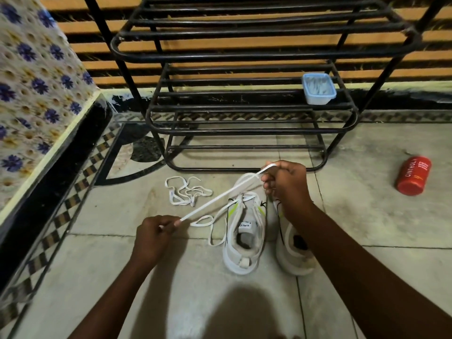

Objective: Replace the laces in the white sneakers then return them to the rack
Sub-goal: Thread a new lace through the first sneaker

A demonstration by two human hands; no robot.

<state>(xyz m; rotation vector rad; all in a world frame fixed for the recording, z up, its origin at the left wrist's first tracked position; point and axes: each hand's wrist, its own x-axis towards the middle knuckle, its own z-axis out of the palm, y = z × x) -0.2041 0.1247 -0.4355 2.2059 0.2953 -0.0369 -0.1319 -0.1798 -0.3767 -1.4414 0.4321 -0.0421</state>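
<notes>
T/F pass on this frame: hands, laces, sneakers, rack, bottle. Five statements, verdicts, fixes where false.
1. Left hand and right hand hold one white lace stretched between them. True.
2. A blue container sits on a shelf of the rack. True.
3. The red bottle stands on the rack. False: it lies on the floor.
4. The sneakers are on the rack. False: they stand on the floor before it.
5. A loose lace lies left of the sneakers. True.

Two white sneakers. Two white laces, one loose and one pulled taut. Two hands, a left and a right. One black rack with three tiers in view. One blue tub. One red bottle.
</notes>
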